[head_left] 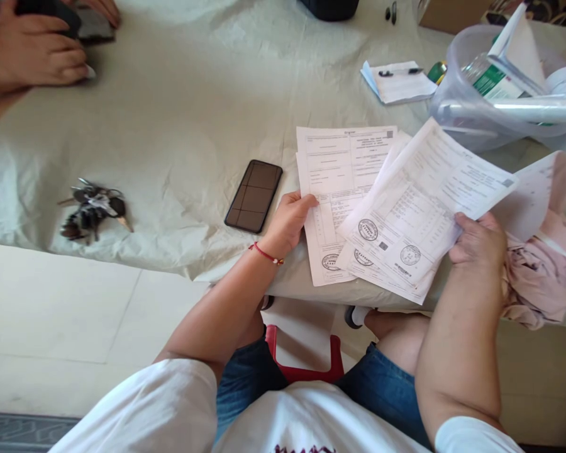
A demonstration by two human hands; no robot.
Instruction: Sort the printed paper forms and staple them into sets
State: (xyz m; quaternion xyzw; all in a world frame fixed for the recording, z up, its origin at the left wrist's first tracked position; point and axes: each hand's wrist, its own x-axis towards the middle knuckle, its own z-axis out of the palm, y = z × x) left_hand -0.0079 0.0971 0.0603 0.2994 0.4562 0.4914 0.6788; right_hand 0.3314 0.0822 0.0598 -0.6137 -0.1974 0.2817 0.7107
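Note:
My left hand (290, 220), with a red bracelet at the wrist, pinches the left edge of a printed form (327, 170) that bears a round stamp. In my right hand (481, 242) is a second stack of stamped forms (424, 207), gripped at its right edge and tilted. This stack partly covers the left form, and more sheets show beneath it. Just left of my left hand lies a black smartphone (253, 195), screen up. Beside my right hand is a crumpled pink cloth (538, 270).
A bunch of keys (94, 211) lies near the table's front edge. At the back right stand a clear plastic basin (446, 123) with a bottle and papers, and a notepad (400, 85) with a pen. Another person's hand (42, 50) rests at the top left.

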